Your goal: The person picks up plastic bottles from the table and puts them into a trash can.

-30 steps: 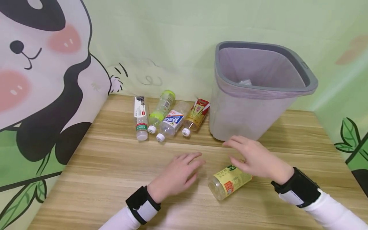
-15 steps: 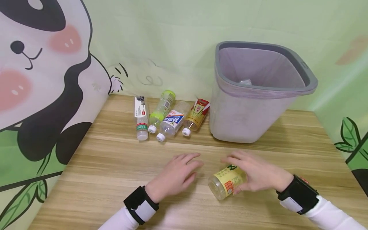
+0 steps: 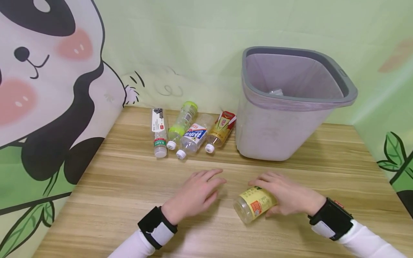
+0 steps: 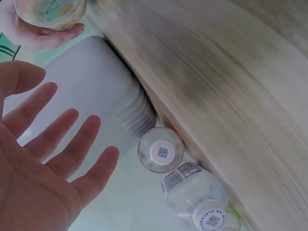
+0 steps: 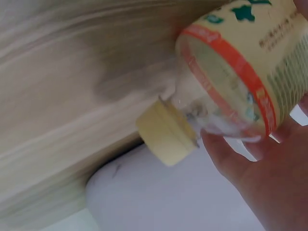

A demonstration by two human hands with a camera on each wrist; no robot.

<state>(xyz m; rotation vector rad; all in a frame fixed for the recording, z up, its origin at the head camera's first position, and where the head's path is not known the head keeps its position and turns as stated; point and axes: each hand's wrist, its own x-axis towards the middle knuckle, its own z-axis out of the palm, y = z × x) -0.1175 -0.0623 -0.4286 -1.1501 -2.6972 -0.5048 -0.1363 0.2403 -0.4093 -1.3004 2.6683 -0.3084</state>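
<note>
A clear plastic bottle (image 3: 256,202) with a yellow label lies on its side near the front, its base toward the left. My right hand (image 3: 287,193) grips it from above, fingers along the far side and thumb on the near side. Its pale yellow cap (image 5: 166,132) shows in the right wrist view but is hidden under the hand in the head view. To the left of the bottle, my left hand (image 3: 195,197) is held over the wooden table (image 3: 129,200), fingers spread and holding nothing. Those fingers (image 4: 89,139) are spread in the left wrist view too.
A grey bin (image 3: 267,132) with a liner stands at the back right, a clear item (image 3: 276,92) inside. Left of it lie a red-and-gold-label bottle (image 3: 221,130), a blue-and-white-label bottle (image 3: 194,136), a green-banded bottle (image 3: 182,122) and a white-label bottle (image 3: 158,132).
My right hand has come down from above the yellow-label bottle and closed round it. The left hand has moved slightly left.
</note>
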